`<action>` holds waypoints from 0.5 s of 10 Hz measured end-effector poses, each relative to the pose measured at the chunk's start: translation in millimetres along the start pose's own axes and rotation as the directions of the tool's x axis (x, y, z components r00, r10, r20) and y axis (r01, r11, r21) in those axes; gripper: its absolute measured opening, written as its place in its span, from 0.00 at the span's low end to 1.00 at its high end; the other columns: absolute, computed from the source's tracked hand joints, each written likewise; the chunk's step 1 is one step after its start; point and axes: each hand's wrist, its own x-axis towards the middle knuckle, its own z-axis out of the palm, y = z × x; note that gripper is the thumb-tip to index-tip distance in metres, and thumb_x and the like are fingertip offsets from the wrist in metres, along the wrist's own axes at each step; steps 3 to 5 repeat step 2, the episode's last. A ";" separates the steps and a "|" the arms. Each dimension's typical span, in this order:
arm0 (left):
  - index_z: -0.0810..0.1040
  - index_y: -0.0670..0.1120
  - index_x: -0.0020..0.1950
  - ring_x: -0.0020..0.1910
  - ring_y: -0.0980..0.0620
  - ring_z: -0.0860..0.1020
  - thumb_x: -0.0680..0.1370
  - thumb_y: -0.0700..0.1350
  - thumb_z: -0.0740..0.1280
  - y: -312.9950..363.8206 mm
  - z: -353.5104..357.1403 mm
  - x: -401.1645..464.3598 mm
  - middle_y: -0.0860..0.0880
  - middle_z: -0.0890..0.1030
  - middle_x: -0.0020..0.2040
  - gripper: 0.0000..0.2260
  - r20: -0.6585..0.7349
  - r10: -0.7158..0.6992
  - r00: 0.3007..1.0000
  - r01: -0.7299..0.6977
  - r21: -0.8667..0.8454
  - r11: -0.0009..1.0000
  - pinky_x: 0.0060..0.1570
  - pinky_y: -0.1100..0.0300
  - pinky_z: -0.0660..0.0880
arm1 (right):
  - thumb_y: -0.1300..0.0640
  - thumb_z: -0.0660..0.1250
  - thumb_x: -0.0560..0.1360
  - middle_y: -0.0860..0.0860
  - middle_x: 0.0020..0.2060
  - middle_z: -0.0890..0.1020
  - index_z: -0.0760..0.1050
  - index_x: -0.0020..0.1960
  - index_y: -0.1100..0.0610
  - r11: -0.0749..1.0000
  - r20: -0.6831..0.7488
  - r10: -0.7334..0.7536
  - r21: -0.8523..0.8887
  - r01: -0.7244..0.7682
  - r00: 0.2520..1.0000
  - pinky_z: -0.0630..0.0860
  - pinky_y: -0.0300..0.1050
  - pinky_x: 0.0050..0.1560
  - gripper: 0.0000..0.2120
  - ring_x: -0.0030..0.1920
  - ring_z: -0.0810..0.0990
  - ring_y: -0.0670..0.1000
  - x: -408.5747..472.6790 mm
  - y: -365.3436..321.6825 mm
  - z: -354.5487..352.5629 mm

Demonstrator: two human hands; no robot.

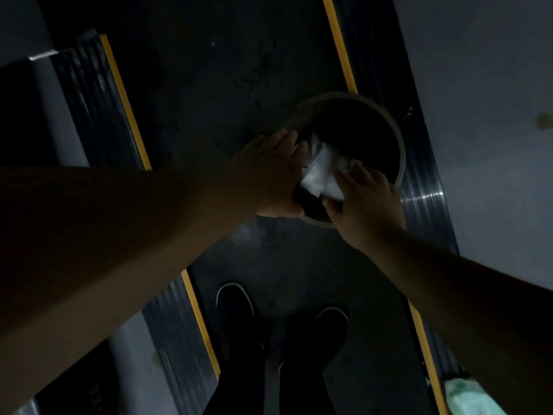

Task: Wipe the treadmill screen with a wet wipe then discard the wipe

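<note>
We see a white wipe (324,172), crumpled, bright against the black inside of a round bin (353,98) whose rim is pale grey-beige. The treadmill belt (227,85) is dull black with faint mottled specks. Along both its edges run thin yellow stripes (125,100), and beyond them lie dark ribbed side rails (89,94) with a grey sheen. At the lower centre of the frame, black shoes (236,304) show white sole edging. The floor (484,85) is plain grey. Something pale green (466,396) sits at the lower right.
</note>
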 end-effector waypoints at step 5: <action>0.42 0.46 0.82 0.82 0.43 0.44 0.70 0.72 0.66 5.2 -9.7 -14.3 0.42 0.46 0.84 0.54 -0.011 -0.003 1.000 0.003 -0.010 1.000 0.79 0.41 0.51 | 0.41 0.58 0.79 0.55 0.76 0.69 0.65 0.77 0.48 1.000 -0.007 0.009 -0.006 -0.009 1.000 0.72 0.60 0.68 0.28 0.75 0.67 0.60 -21.0 11.7 -12.6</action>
